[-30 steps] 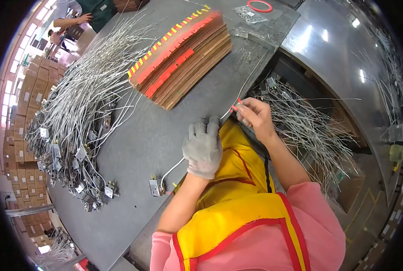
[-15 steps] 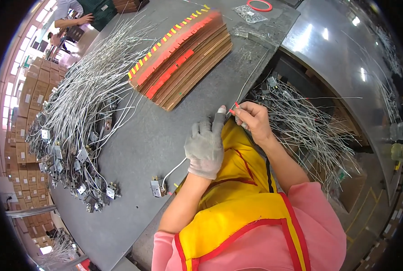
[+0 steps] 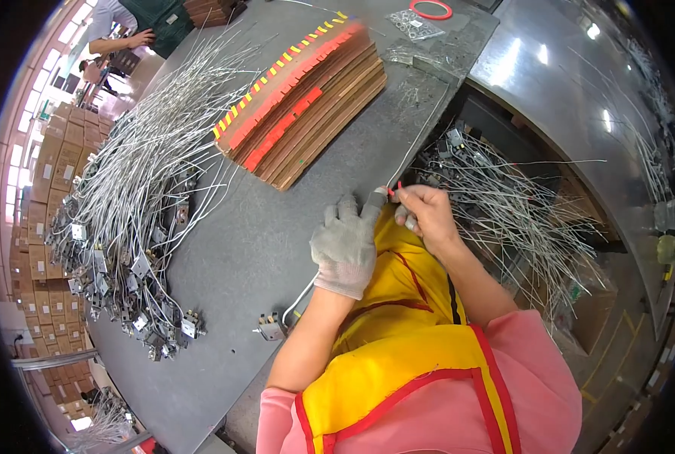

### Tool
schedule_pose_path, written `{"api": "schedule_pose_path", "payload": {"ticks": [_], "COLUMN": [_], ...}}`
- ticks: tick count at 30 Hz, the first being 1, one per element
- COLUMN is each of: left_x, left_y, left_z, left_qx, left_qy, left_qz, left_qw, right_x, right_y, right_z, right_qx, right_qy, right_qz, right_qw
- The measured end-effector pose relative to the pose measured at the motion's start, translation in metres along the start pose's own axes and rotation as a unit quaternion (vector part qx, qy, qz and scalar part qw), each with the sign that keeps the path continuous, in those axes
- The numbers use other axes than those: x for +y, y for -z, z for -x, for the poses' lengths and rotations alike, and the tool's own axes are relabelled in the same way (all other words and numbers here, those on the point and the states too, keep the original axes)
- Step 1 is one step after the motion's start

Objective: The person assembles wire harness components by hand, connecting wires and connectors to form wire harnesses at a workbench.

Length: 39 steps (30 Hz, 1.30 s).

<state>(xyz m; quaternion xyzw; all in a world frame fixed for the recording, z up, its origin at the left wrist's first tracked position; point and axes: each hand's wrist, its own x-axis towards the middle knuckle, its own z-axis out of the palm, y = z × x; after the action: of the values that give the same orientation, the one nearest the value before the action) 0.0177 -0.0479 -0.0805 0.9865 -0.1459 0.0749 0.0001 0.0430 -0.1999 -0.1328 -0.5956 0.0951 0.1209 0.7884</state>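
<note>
My gloved left hand (image 3: 343, 246) rests low over the table's near edge, its fingers bent and its extended finger against a thin grey wire (image 3: 415, 144). The wire passes beneath that hand, and the grip is partly hidden. At one end of it, a small metal switch unit (image 3: 270, 327) lies on the table left of my left forearm. My right hand (image 3: 430, 216), with pale covers on some fingertips, is closed in a pinch on a small red strip (image 3: 399, 185) at the wire, beside the left fingertip.
A large bundle of similar wired units (image 3: 140, 174) covers the table's left side. Stacked brown boards (image 3: 307, 113) with red and yellow marks stand ahead. More wires (image 3: 511, 204) fill a bin at right. A red ring-shaped roll (image 3: 431, 9) lies far right; another person's hand (image 3: 142, 38) shows far left.
My right hand has dropped slightly and turned at the red strip. The switch unit has shifted a little right and down, with its wire. My left hand has hardly moved.
</note>
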Motion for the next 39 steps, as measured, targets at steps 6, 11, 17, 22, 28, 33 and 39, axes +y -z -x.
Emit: {"api": "schedule_pose_path", "payload": {"ticks": [6, 11, 17, 22, 28, 33, 39], "left_x": [-0.004, -0.001, -0.005, -0.014, -0.046, -0.046, -0.044], "left_y": [0.005, 0.008, -0.001, 0.019, 0.030, 0.049, 0.071], "left_z": [0.006, 0.011, 0.012, 0.032, 0.086, 0.077, 0.073], "left_qx": [0.100, 0.117, 0.116, 0.098, 0.186, 0.100, -0.001], "left_qy": [0.007, 0.015, 0.036, 0.090, 0.094, 0.028, 0.075], "left_qz": [0.158, 0.170, 0.162, 0.158, 0.194, 0.274, 0.527], "left_qw": [0.982, 0.978, 0.979, 0.978, 0.959, 0.956, 0.846], "right_x": [0.008, -0.013, -0.018, -0.026, -0.025, -0.048, -0.066], "right_y": [0.002, -0.005, -0.015, -0.022, -0.029, -0.040, -0.034], "right_z": [0.009, 0.004, -0.007, -0.002, 0.018, 0.033, 0.025], "right_qx": [0.015, -0.072, -0.108, -0.107, -0.124, -0.116, -0.116], "right_qy": [0.066, 0.037, 0.023, 0.083, 0.113, 0.190, 0.202], "right_qz": [-0.072, -0.157, -0.174, -0.169, -0.210, -0.180, -0.282], "right_qw": [0.995, 0.984, 0.978, 0.976, 0.963, 0.958, 0.931]}}
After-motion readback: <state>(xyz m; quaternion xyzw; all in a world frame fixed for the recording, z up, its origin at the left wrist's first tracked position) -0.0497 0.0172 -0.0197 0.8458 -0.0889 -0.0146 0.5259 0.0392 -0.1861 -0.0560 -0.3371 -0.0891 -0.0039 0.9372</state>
